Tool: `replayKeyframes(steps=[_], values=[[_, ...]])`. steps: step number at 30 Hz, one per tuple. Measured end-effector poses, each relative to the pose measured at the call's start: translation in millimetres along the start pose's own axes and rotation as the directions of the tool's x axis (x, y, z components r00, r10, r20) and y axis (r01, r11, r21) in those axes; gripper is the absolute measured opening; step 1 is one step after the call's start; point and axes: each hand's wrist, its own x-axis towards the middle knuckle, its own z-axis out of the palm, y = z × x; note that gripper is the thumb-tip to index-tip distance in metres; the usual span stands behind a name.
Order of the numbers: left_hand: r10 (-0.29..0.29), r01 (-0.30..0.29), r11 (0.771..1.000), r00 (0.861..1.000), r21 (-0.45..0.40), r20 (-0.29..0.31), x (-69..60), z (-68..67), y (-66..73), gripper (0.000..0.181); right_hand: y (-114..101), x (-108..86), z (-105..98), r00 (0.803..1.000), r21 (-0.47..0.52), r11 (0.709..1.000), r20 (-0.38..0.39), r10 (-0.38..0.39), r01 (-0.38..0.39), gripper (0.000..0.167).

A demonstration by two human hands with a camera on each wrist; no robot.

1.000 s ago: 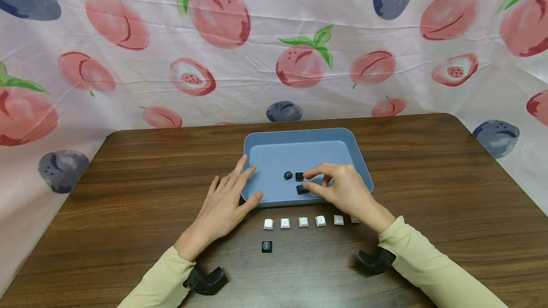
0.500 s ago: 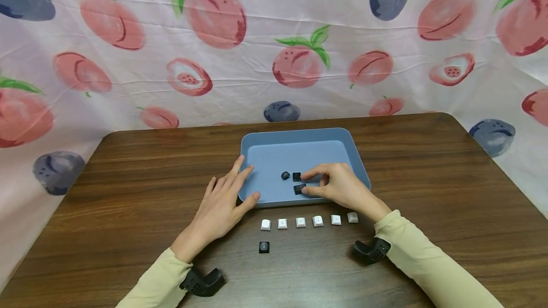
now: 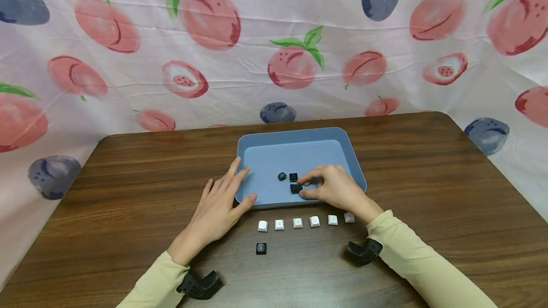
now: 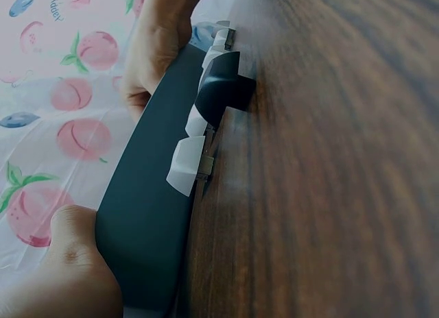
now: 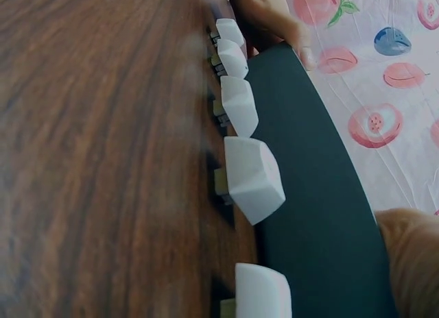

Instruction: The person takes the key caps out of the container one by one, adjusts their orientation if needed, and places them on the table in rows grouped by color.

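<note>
My left hand [image 3: 218, 208] lies with spread, straight fingers at the left end of a blue tray [image 3: 295, 136]. Its thumb [image 4: 74, 229] is against the tray's front wall in the left wrist view. Inside the tray, my right hand [image 3: 338, 187] has thumb and index finger at the right side of a black keycap [image 3: 295, 188], pinching it. Just behind sits another square black piece [image 3: 293, 177], and left of that a rounded black keycap [image 3: 281, 176]. The right wrist view shows part of the right hand [image 5: 411, 253] beyond the tray wall; its fingertips are hidden there.
A row of several white keycaps [image 3: 297, 223] on small switch bases runs along the tray's front. One black keycap [image 3: 261, 248] stands nearer, below the row's left end. The wooden table [image 3: 150, 170] ends at a fruit-patterned cloth [image 3: 239, 84].
The right thumb and index finger have drawn in around the black keycap, the index finger lower and nearer. The left hand keeps its place at the tray. The head view shifts slightly.
</note>
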Motion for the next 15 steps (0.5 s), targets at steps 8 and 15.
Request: replayKeyframes(steps=[8,15], values=[[0.004,-0.004,1.0,1.0,0.006,-0.003,-0.2,0.3,-1.1,0.069,-0.5,0.9,1.7,1.0,0.001,1.0,-0.004,-0.014,0.014,0.022],[0.004,-0.004,1.0,1.0,0.001,0.0,0.2,0.9,-1.2,0.068,0.8,0.7,1.9,0.999,-0.041,0.999,-0.024,-0.033,0.032,0.015]])
